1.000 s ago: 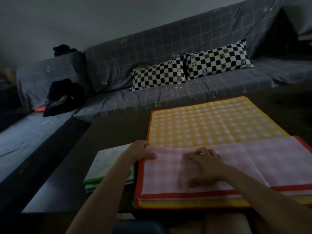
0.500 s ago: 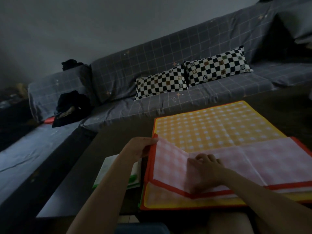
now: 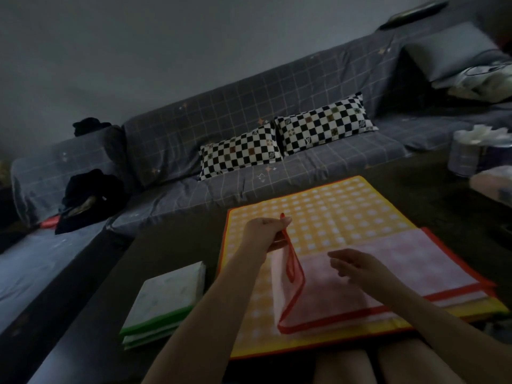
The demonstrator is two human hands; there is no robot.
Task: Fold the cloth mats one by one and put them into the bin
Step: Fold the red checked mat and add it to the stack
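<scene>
A pink checked mat with a red border (image 3: 388,261) lies folded in half on a spread yellow checked mat (image 3: 318,214) on the dark table. My left hand (image 3: 266,231) pinches the pink mat's left edge and holds it lifted off the yellow mat. Just to the right, my right hand (image 3: 357,267) hovers over the pink mat with fingers relaxed and spread, holding nothing. A folded white mat with a green border (image 3: 166,297) lies on the table left of the yellow mat. No bin is in view.
A grey checked sofa (image 3: 194,139) with two black-and-white checkered pillows (image 3: 241,151) runs behind the table. Dark clothes (image 3: 88,195) lie on its left part. A tissue container (image 3: 468,153) stands at the table's right. My knees are below the table's front edge.
My left hand has lifted the pink mat's left edge up and toward the right. My right hand, which was pressing the mat flat, has risen off it. The camera tilted up.
</scene>
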